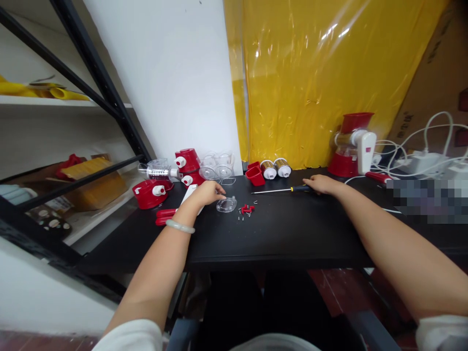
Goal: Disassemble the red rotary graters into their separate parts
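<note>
My left hand reaches over the left part of the black table, its fingers a little apart, beside a clear plastic ring-shaped cover. Whether a fingertip touches the cover is hard to see. At the right, my right hand has its fingers closed on the dark handle of a screwdriver, whose shaft points left. Between the hands lie several small red plastic parts, with small screws scattered around them. White handle pieces with red grips lie beneath and beside my left forearm.
Along the back stand red bases, clear housings, red hoppers and two metal grater drums. An assembled red and white rotary grater is at the right, near white cables and power strips. A shelf rack borders the left.
</note>
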Demonstrator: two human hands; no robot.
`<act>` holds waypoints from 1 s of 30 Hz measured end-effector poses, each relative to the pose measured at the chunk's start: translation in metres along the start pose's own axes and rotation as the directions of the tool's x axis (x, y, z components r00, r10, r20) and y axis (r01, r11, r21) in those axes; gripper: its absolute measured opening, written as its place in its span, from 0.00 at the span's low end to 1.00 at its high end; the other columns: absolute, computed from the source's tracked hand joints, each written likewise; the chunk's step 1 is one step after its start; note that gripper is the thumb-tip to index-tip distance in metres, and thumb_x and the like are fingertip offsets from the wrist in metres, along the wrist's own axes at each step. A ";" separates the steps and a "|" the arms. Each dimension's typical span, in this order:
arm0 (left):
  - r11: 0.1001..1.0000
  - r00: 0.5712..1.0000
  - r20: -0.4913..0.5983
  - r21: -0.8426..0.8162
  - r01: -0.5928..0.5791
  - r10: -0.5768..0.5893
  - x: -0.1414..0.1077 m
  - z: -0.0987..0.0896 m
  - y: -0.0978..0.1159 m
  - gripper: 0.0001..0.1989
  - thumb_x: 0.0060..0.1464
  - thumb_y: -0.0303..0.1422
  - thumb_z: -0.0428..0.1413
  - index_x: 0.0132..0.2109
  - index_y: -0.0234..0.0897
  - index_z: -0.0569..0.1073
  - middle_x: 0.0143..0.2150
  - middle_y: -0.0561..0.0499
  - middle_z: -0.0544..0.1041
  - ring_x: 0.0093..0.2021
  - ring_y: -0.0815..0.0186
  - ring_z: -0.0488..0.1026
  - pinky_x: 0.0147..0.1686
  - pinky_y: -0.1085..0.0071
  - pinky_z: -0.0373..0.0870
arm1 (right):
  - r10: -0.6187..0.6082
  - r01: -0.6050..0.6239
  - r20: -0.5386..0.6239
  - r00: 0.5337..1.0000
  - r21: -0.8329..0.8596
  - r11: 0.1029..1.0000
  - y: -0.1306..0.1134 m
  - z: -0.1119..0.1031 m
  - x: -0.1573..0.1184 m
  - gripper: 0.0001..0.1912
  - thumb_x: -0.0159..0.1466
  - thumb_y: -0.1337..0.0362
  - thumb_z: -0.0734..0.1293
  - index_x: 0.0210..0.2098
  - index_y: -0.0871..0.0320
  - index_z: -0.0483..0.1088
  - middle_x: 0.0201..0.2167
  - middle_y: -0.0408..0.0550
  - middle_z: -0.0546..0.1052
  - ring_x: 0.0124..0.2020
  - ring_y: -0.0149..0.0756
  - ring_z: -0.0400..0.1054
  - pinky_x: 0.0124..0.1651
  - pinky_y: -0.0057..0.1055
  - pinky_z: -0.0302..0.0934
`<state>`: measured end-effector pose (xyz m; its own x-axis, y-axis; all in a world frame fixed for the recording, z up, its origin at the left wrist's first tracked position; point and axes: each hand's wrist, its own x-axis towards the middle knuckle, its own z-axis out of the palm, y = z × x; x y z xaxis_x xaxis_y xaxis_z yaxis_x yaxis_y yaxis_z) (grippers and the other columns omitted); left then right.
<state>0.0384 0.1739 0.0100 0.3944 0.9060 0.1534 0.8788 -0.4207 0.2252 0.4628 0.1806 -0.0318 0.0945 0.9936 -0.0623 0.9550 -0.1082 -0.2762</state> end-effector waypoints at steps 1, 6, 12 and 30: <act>1.000 1.000 0.021 -0.003 0.010 -0.010 0.000 0.001 -0.001 0.11 0.44 0.33 0.64 0.38 0.38 0.81 0.37 0.49 0.82 0.36 0.63 0.77 0.35 0.72 0.68 | -0.001 0.001 0.005 1.000 0.001 1.000 0.000 0.000 -0.001 0.25 0.68 0.51 0.53 0.36 0.64 0.73 0.21 0.52 0.75 0.28 0.41 0.72 0.32 0.31 0.59; 0.999 0.999 0.018 0.004 0.038 -0.038 0.000 0.003 -0.002 0.07 0.45 0.32 0.63 0.35 0.39 0.81 0.35 0.49 0.82 0.36 0.62 0.77 0.36 0.72 0.68 | -0.014 0.014 0.019 1.000 0.002 1.000 -0.002 -0.001 -0.003 0.25 0.68 0.52 0.53 0.38 0.65 0.73 0.22 0.52 0.75 0.29 0.41 0.72 0.32 0.31 0.58; 0.996 0.995 -0.070 -0.055 0.073 -0.077 0.001 -0.004 -0.013 0.06 0.47 0.34 0.61 0.34 0.39 0.81 0.34 0.51 0.82 0.37 0.64 0.77 0.37 0.74 0.68 | -0.024 0.024 0.022 0.999 0.004 1.000 -0.004 -0.002 -0.004 0.24 0.68 0.53 0.54 0.39 0.65 0.73 0.21 0.51 0.75 0.29 0.40 0.72 0.33 0.30 0.58; 0.878 0.827 -0.312 -0.055 0.475 -0.467 0.012 -0.013 -0.062 0.10 0.52 0.36 0.58 0.36 0.35 0.80 0.38 0.42 0.81 0.42 0.58 0.76 0.45 0.67 0.68 | -0.051 0.050 0.021 0.998 0.020 0.999 -0.005 -0.003 -0.007 0.20 0.67 0.55 0.55 0.35 0.63 0.72 0.18 0.49 0.74 0.27 0.39 0.72 0.29 0.30 0.57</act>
<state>-0.0148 0.2102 0.0100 -0.1679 0.9318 0.3219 0.9444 0.0584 0.3236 0.4579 0.1747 -0.0270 0.0401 0.9969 -0.0680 0.9526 -0.0586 -0.2984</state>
